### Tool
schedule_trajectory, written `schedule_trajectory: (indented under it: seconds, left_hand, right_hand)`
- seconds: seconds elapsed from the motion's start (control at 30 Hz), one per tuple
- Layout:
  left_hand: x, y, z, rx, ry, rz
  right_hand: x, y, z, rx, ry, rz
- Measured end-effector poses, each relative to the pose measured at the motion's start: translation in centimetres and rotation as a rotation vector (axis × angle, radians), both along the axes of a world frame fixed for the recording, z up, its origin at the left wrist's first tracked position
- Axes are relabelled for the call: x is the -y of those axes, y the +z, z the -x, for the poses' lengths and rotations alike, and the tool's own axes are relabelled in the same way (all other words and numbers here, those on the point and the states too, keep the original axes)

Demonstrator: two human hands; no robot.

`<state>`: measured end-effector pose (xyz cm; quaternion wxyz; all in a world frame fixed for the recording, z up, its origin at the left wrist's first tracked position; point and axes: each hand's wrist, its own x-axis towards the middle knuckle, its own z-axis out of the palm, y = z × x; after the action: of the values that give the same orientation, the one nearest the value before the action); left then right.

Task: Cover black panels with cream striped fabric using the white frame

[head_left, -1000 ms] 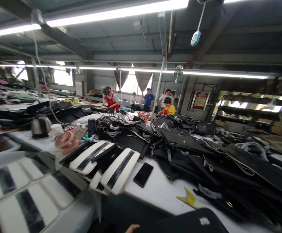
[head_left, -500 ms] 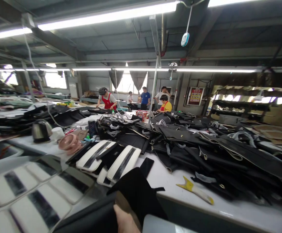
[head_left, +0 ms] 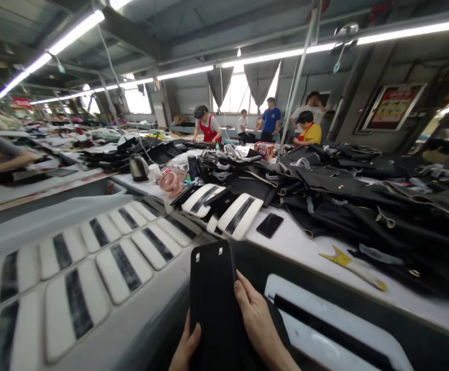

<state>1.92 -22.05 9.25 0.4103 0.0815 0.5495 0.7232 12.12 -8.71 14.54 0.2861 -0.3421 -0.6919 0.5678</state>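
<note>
A long black fabric panel [head_left: 212, 304] with rounded corners and two small pale marks near its top is held upright in front of me. My left hand [head_left: 187, 344] grips its lower left edge, thumb on the face. Along the opposite edge, my right hand [head_left: 256, 315] is closed on the panel, with the fingers partly hidden behind it. Just beyond my right hand lies a white rounded board [head_left: 325, 350] with a black strip down its middle. More white boards with black strips [head_left: 124, 270] are laid out in rows to the left.
A yellow-and-white tool [head_left: 351, 268] and a black phone [head_left: 270, 225] lie on the white table. Piles of black material [head_left: 348, 206] cover its right side. A pink fan [head_left: 170, 183] and a kettle [head_left: 138, 168] stand further back. Several people are around other tables.
My view has swung to the right and tilted down. The black panel now stands upright with both hands on it; earlier only one hand showed, beside folded black material.
</note>
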Motion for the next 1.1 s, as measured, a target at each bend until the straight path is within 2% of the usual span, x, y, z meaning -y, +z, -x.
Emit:
schedule_trajectory:
  seconds: [0.1, 0.23, 0.43, 0.57, 0.67, 0.77, 0.97, 1.1]
  left_hand:
    - [0.7, -1.1, 0.2, 0.020, 0.015, -0.039]
    - [0.5, -1.1, 2.0, -0.178, -0.007, -0.062]
    - [-0.1, 1.9, 3.3, -0.363, -0.003, -0.071]
    - [-0.5, 4.1, 3.4, -0.432, 0.052, -0.087]
    - [-1.0, 5.0, 3.7, -0.467, 0.066, -0.092]
    - [-1.8, 5.0, 4.3, -0.437, 0.023, -0.093]
    - [-4.0, 3.4, 5.3, -0.432, 0.009, -0.122]
    - [-4.9, 2.2, 4.9, -0.493, 0.045, -0.112]
  right_hand:
    - [2.1, -0.1, -1.3, -0.017, -0.042, 0.031]
    - [2.9, 2.1, -1.9, 0.012, -0.095, -0.088]
    - [2.9, 6.1, -1.5, -0.060, -0.077, -0.087]
    - [2.7, 7.0, -1.4, -0.025, -0.084, -0.142]
    - [2.1, 6.5, -1.1, 0.051, -0.109, -0.192]
    - [1.3, 5.5, -0.3, 0.124, -0.144, -0.227]
    - [-1.1, 3.0, 1.5, 0.147, -0.226, -0.328]
    - [-2.7, 0.5, 1.7, 0.074, -0.243, -0.313]
